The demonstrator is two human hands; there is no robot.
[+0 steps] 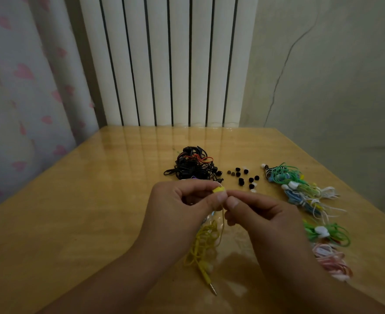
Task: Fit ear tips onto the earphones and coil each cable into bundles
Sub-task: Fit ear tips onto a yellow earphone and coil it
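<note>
Fingers of the left hand (pixel 182 200) pinched a yellow earbud (pixel 218 190); the right hand (pixel 262 214) pinched against its tip. The yellow cable (pixel 204 243) hung below the fingers onto the tabletop (pixel 96 200). Beyond them lay roughly a dozen loose ear tips (pixel 243 176).

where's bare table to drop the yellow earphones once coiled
Bare wood lies left of the left hand and the black earphone pile, out to the wooden table edge. The right side is crowded: loose ear tips, coloured cable bundles.
</note>
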